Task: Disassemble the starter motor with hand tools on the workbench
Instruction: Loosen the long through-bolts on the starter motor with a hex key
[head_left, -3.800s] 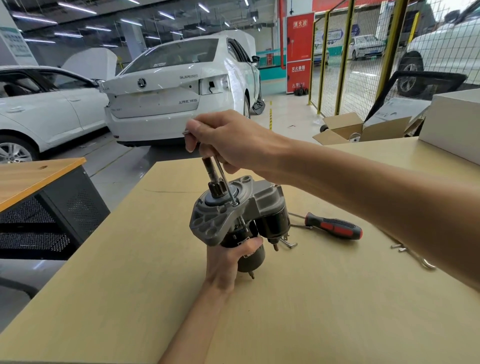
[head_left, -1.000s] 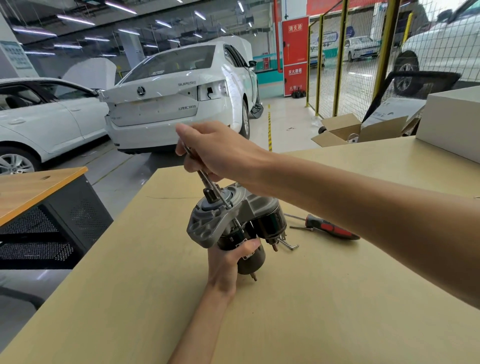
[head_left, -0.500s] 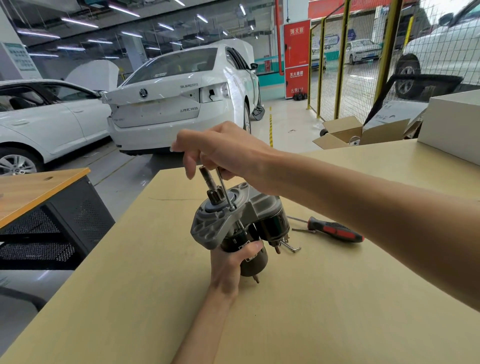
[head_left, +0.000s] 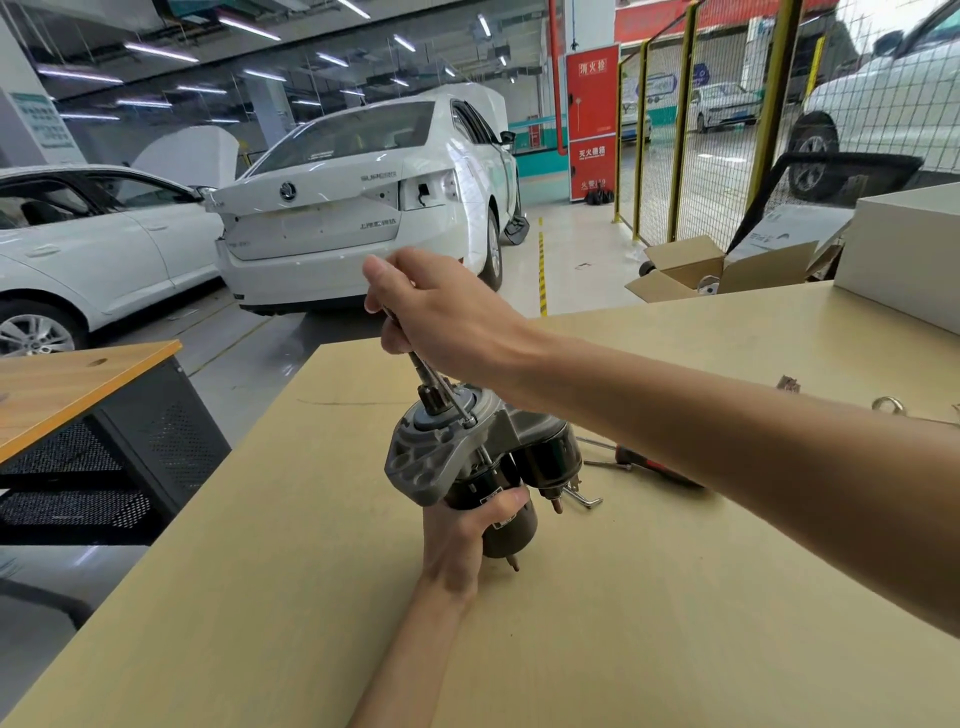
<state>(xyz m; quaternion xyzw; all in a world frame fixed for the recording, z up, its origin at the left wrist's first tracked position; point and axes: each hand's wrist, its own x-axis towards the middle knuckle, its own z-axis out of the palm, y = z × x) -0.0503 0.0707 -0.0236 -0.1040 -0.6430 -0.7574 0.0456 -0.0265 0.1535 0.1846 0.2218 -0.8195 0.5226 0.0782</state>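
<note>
The starter motor stands upright on the workbench, grey nose housing on top, black body and solenoid below. My left hand grips the black body from beneath. My right hand reaches across from the right and grips the top of a thin metal hex key. The key slants down to a screw on the housing rim, beside the pinion shaft. Its upper end is hidden in my fist.
A red-and-black screwdriver lies right of the motor, partly behind my forearm. A small bent key lies by the solenoid. Loose metal bits sit far right. A grey box stands at the back right corner.
My right hand has twisted on the key, its fingers closing back round the key after half a second ago. The motor and my left hand stay in place.
</note>
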